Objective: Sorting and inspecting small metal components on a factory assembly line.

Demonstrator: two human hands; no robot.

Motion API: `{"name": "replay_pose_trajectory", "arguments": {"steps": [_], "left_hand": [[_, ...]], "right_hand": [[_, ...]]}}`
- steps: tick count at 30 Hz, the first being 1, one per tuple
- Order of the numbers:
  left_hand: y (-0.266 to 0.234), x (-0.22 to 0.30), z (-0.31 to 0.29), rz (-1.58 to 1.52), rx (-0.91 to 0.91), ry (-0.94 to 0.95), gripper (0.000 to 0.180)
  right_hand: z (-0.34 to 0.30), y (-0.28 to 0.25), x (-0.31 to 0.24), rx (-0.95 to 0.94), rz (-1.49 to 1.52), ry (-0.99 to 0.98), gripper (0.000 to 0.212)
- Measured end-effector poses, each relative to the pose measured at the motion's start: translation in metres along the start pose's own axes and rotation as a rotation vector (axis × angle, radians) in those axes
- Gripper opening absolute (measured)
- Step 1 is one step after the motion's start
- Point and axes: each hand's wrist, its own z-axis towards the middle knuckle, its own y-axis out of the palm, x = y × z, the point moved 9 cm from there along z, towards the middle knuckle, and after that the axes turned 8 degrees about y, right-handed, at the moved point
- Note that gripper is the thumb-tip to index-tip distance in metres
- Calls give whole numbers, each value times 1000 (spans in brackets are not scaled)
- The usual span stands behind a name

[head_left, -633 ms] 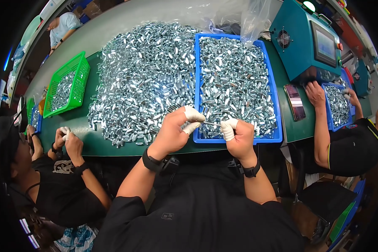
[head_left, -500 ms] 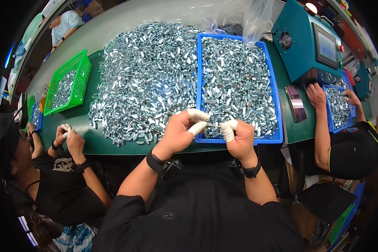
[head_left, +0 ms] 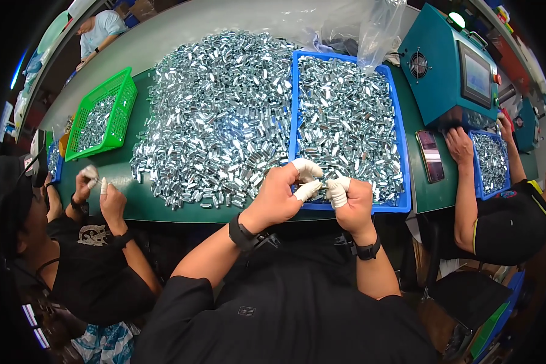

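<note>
White finger covers sit on the thumb and fingertips of both my hands. My left hand (head_left: 288,189) is curled at the near edge of the blue tray, its thumb and fingertip bent toward my right hand. Closed in a pinch, my right hand (head_left: 350,200) meets it from the right. A small, thin metal piece (head_left: 323,186) shows between the fingertips; its exact kind is too small to tell. Behind my hands, the blue tray (head_left: 400,151) is full of short shiny metal sleeve-like parts. Left of it lies a big loose heap of the same metal parts (head_left: 218,121).
A green basket (head_left: 127,100) of metal parts stands at the left, near a co-worker's hands (head_left: 103,194). At the right are a teal machine (head_left: 434,73) with a screen, a phone (head_left: 429,156), and another person's arms around a smaller blue tray (head_left: 480,192). Clear plastic (head_left: 379,36) hangs behind.
My hands have shifted slightly right and down in view, fingertips still close together. The lamp on the machine turned from orange to green. The left co-worker's hands have moved apart.
</note>
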Motion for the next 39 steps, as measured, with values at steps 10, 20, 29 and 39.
{"name": "replay_pose_trajectory", "arguments": {"steps": [10,20,29,39], "left_hand": [[-36,-8,17,44,15,-89,24],[-81,14,11,653,95,141,28],[-67,5,2,1074,85,219,31],[-76,0,0,903,145,224,25]], "right_hand": [[-14,-17,16,217,210,13,31],[-12,-15,11,181,92,-15,29],[-9,-10,11,141,52,-10,19],[-8,-9,11,134,8,10,17]]}}
